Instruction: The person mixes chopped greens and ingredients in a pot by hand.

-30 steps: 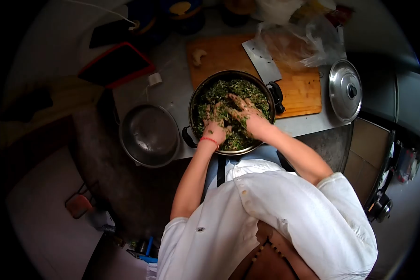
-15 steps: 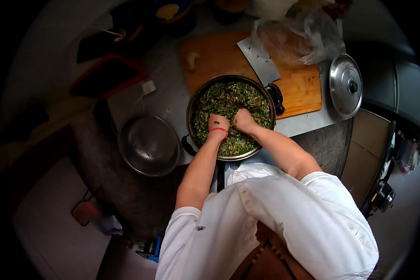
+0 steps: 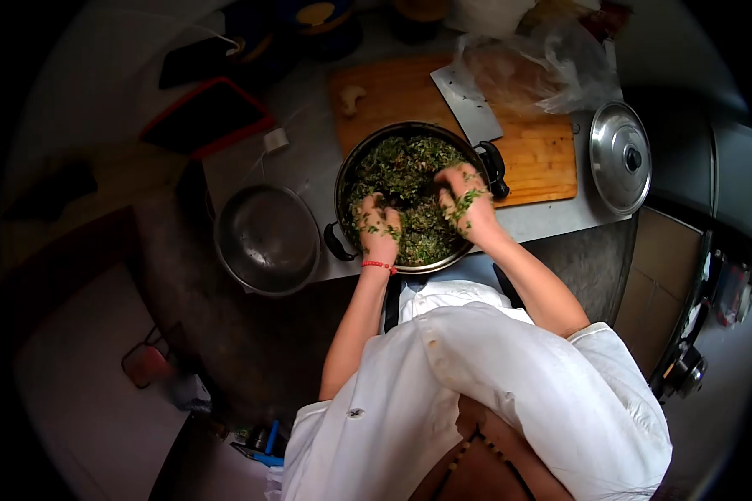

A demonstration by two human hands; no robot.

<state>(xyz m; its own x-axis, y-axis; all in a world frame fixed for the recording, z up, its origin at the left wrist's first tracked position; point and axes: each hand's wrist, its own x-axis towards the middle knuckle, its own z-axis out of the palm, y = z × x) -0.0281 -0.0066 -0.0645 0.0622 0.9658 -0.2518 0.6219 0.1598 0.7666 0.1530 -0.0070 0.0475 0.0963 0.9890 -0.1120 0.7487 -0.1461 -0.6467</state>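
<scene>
A round metal pot (image 3: 426, 269) with black handles holds a chopped green mixture (image 3: 414, 167). My left hand (image 3: 378, 227), a red beaded bracelet at its wrist, is at the pot's near left side with curled fingers in the mixture. Over the right side of the pot is my right hand (image 3: 468, 200), its fingers bent and green bits stuck to them. Both hands have closed around some of the mixture, and there is a gap between them. A dark hollow shows in the mixture between the hands.
Behind the pot lies a wooden cutting board (image 3: 543, 163) with a cleaver (image 3: 468, 104) and a clear plastic bag (image 3: 551, 71). An empty metal bowl (image 3: 267, 240) is on the left, a metal lid (image 3: 620, 159) on the right. A red-framed tablet (image 3: 207, 117) stands back left.
Half a second ago both hands were pressed deep in the mixture, close together. They have since risen and moved apart, with their fingers showing. The camera view has shifted slightly.
</scene>
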